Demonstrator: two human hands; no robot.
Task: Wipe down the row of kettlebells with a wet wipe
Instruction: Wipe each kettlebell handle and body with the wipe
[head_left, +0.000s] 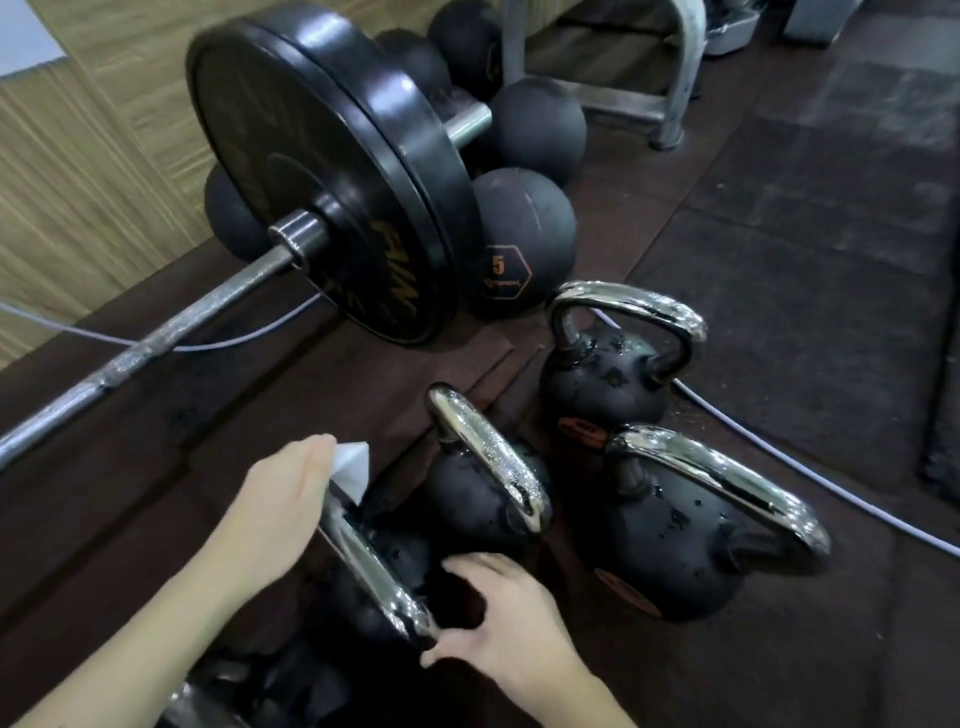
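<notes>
Several black kettlebells with chrome handles stand on the dark floor, wet with droplets. My left hand (283, 501) holds a white wet wipe (353, 467) against the far end of the nearest kettlebell's handle (371, 571). My right hand (511, 623) rests with spread fingers on the near side of that same kettlebell, by the handle's base. Beyond it stands a second kettlebell (483, 493), to the right a third (680, 551), and further back another (608, 374).
A loaded barbell (171, 332) with big black plates (332, 171) lies across the left. Black medicine balls (519, 239) sit behind it. A pale cable (810, 478) runs over the floor on the right. A metal frame leg (680, 83) stands at the back.
</notes>
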